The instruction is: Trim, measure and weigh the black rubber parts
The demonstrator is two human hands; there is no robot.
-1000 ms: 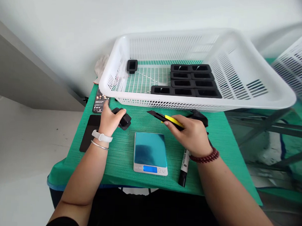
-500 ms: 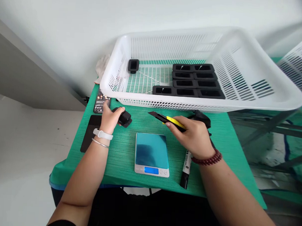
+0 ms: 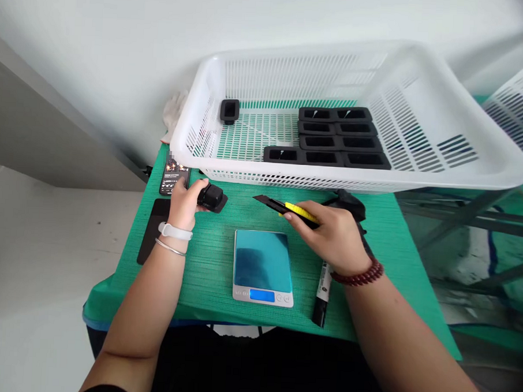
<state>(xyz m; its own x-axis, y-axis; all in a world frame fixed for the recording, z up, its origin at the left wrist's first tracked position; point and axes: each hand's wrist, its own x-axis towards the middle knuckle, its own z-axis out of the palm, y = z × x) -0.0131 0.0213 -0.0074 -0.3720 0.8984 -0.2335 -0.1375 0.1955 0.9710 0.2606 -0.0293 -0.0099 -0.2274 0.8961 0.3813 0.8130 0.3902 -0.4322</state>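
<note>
My left hand point(image 3: 186, 202) is closed on a black rubber-like part point(image 3: 212, 198) with a flat flange, held over the left side of the table; my fingers hide some of it. In my right hand point(image 3: 335, 231) is a yellow and black utility knife point(image 3: 302, 212), its dark blade out and pointing left toward the black part, apart from it. Between and below the hands sits a digital scale point(image 3: 263, 268) with a shiny blue-tinted plate and a lit display. Behind them a white basket point(image 3: 353, 176) holds several black hollow parts point(image 3: 321, 157) in rows on its right and one point(image 3: 229, 111) at its left.
A phone point(image 3: 174, 178) with its screen lit and a dark flat pad point(image 3: 153, 229) lie by the table's left edge. A marker point(image 3: 322, 294) lies beneath my right wrist, near a black bundled item point(image 3: 350, 204). A white glove point(image 3: 174, 114) rests left of the basket.
My left hand has turned the black part, so its flange now faces down and right, and moved slightly up. The right hand keeps the knife in nearly the same place.
</note>
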